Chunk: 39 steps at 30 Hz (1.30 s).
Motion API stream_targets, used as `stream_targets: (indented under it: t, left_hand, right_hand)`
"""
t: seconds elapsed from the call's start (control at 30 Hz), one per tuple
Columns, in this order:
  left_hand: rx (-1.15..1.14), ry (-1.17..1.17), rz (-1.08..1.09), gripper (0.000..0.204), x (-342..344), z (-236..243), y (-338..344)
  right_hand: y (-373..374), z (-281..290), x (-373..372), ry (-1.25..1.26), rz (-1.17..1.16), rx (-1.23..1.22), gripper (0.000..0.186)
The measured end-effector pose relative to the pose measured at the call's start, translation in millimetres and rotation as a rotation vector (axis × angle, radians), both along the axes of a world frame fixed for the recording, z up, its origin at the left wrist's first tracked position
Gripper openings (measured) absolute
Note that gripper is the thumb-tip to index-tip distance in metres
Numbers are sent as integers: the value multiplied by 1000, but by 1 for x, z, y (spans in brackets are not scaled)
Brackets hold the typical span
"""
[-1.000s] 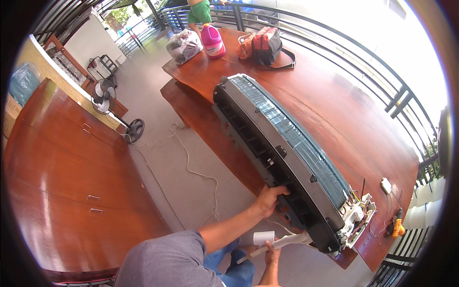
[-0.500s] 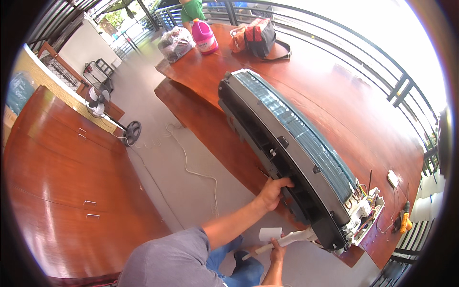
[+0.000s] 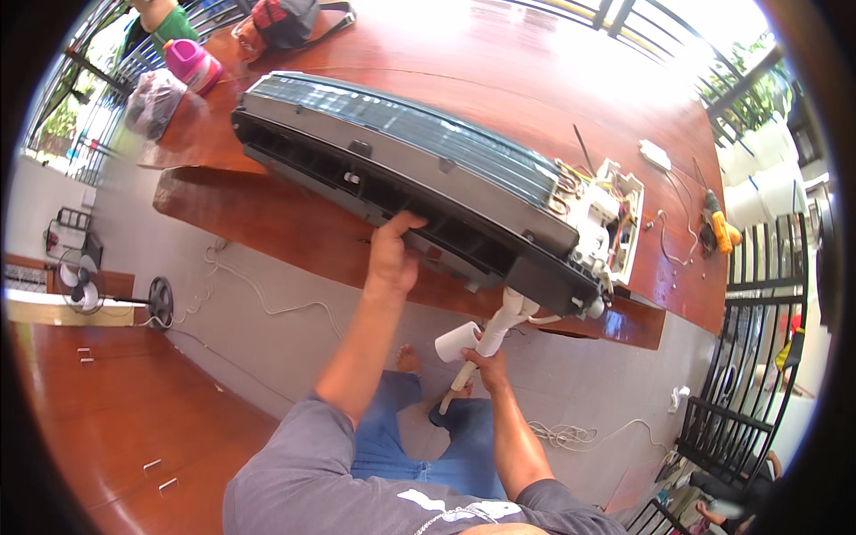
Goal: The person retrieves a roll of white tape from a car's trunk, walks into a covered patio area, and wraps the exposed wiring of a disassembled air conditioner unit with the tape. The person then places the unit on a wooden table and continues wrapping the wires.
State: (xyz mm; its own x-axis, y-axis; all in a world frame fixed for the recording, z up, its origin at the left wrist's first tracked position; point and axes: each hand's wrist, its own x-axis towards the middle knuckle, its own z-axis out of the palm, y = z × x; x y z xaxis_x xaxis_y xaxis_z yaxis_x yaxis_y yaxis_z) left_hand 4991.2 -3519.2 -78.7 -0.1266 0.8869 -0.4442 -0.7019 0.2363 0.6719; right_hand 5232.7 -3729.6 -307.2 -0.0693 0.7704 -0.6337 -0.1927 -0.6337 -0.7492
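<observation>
An air conditioner indoor unit (image 3: 446, 187), its cover off and blue-green fins showing, lies along the table's near edge. My left hand (image 3: 392, 254) grips its dark near side, with the fingers hooked into the long black air outlet. Below the unit's right end hangs a pipe bundle (image 3: 505, 319) wrapped in white tape. My right hand (image 3: 487, 367) closes around this bundle lower down, right beside a white roll of tape (image 3: 456, 341). Whether the fingers also hold the roll is partly hidden. Exposed wiring (image 3: 615, 209) shows at the unit's right end.
On the wooden table (image 3: 660, 107) lie a yellow-handled power tool (image 3: 720, 225) and a small white box with a cable (image 3: 655, 155). A pink jug (image 3: 193, 67), a plastic bag (image 3: 154, 104) and a red-black bag (image 3: 281, 22) stand far left. A fan (image 3: 85, 283) and cords are beyond.
My view has turned to the right, so the unit and table appear rotated and further left. Both hands keep their holds on the unit and the wrapped pipe bundle.
</observation>
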Motion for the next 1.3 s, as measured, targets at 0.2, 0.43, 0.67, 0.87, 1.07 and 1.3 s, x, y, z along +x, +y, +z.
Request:
stream_targets:
  t: [0.2,0.43,0.67,0.87,1.07,1.3]
  left_hand:
    - [127,71,38,24,6,-14,9]
    - [217,93,-96,21,-5,-32,19]
    - [399,132,-101,17,-7,-52,20]
    - [407,178,-53,17,0,-53,23]
    - [517,159,-182,32,-6,-54,7]
    - [612,314,-74,28,-14,-124,-43]
  right_hand:
    - [9,-20,-2,-126,56,149,56]
    - [20,-39,-8,-40,24,216,53]
    - [31,-65,-5,-129,82,299,63]
    - [31,-71,-1,-129,27,380,64]
    - [34,-76,7,-137,62,336,68]
    - [38,-73,17,-14,59,302,66]
